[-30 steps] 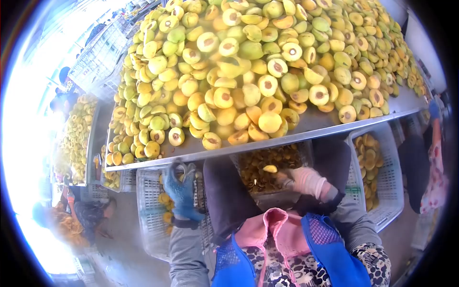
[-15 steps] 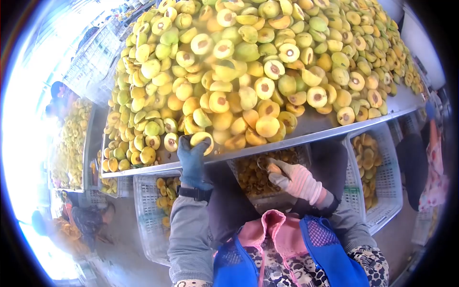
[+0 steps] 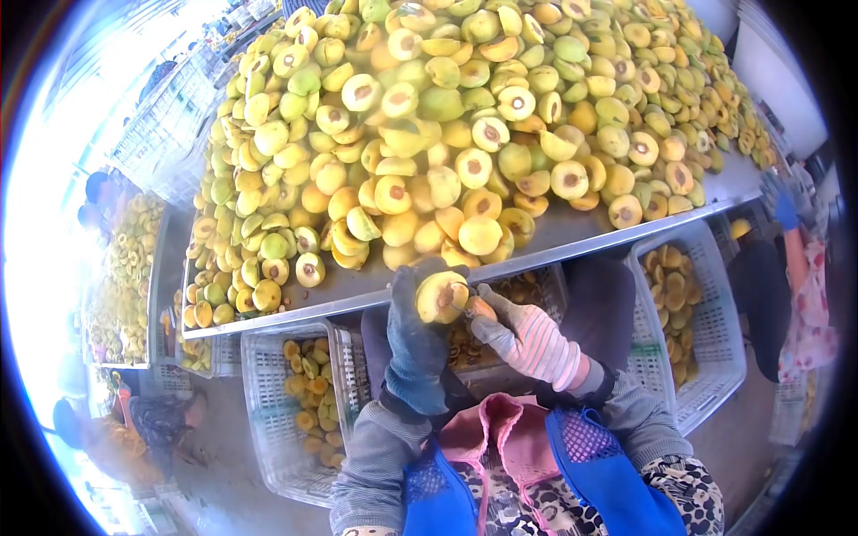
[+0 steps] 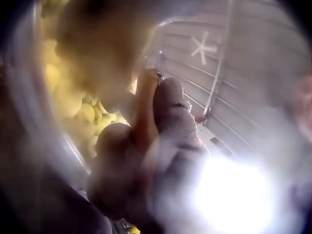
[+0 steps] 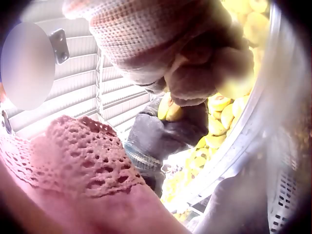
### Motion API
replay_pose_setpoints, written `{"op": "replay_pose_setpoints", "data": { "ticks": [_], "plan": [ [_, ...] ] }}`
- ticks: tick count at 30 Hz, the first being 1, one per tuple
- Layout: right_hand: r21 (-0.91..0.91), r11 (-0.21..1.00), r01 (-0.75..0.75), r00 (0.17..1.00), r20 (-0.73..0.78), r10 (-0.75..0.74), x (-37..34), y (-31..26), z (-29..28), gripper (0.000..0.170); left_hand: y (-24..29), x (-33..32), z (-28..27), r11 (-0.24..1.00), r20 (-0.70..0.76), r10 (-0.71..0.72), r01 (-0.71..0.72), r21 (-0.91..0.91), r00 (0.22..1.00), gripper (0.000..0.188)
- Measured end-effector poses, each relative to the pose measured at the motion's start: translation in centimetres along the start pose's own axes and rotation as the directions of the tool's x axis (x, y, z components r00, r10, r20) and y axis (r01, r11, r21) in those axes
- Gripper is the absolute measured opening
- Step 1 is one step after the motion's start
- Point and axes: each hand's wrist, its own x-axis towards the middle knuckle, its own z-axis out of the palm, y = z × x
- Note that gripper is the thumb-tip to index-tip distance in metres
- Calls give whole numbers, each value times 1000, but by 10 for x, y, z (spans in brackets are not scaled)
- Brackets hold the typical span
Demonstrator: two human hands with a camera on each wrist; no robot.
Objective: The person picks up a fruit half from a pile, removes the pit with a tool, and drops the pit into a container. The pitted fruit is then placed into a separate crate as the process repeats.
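Observation:
My left hand, in a blue-grey glove, grips a yellow peach half just beyond the table's front edge. Close against the fruit, my right hand in a pale striped glove holds a small tool by its orange-brown handle; its working end is hidden at the peach. The right wrist view shows the peach half between the dark left glove and the right glove's fingers. In the left wrist view, gloved fingers lie along the handle, with much blur.
A large heap of peach halves covers the metal table. Plastic crates with fruit stand at left and right of the knees; another container sits between the legs. Other people are at both sides.
My left hand has reached up to the table, taken a peach half and brought it right, to the right hand. The right hand stays above the container between the legs, still holding the tool.

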Motion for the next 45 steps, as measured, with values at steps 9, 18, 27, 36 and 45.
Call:
{"op": "replay_pose_setpoints", "data": {
  "ticks": [9,18,27,36,45],
  "plan": [
    [-34,998,54,998,-21,-55,-4,18,14,50,10,-3,17,989,-117,-94,79,-122,989,40],
    [-114,993,34,999,-30,-38,-7,30,19,49,11,-4,18,995,-108,58,-48,87,992,41],
    [-135,981,136,989,-31,-141,-6,36,19,52,12,-10,28,986,-145,90,-68,154,985,44],
    [460,885,-75,957,282,-66,-24,11,7,44,-8,-1,8,953,82,276,-284,102,958,36],
    [155,987,-34,974,229,-2,-17,12,-3,45,27,4,13,930,128,-114,151,-336,985,28]
  ]
}}
